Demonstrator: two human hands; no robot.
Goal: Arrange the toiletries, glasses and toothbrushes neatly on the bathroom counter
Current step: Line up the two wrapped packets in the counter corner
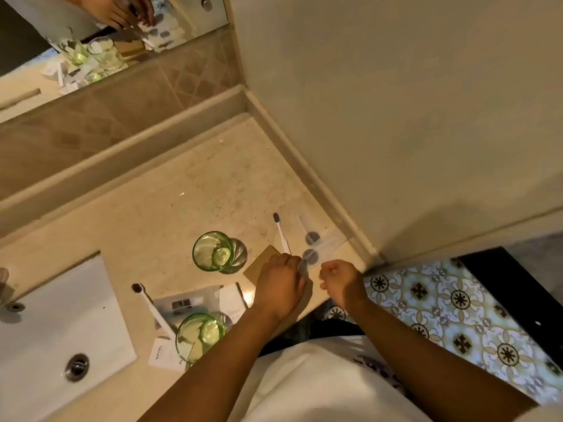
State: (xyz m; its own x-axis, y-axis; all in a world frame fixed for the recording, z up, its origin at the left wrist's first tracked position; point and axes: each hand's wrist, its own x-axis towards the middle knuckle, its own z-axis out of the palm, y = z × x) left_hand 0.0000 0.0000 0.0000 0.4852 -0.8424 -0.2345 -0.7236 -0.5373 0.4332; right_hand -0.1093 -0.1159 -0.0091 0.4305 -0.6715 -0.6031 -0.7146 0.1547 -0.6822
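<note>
My left hand (281,281) is closed on the end of a clear toiletry packet (310,255) with a dark round mark, over a tan card box (260,266). Fingers curled, my right hand (338,278) hovers at the counter's front corner, and I cannot tell whether it holds anything. A second clear packet (310,236) lies toward the wall. One white toothbrush (281,234) lies beside the packets. Another toothbrush (152,309) lies near the sink. A green glass (213,251) stands mid-counter. Another green glass (199,335) stands at the front edge.
White sachets and cards (195,303) lie scattered between the two glasses. The white sink (61,324) is at the left. A mirror (91,35) runs along the back, a wall (396,117) closes the right side. Patterned floor tiles (457,309) lie past the counter's edge.
</note>
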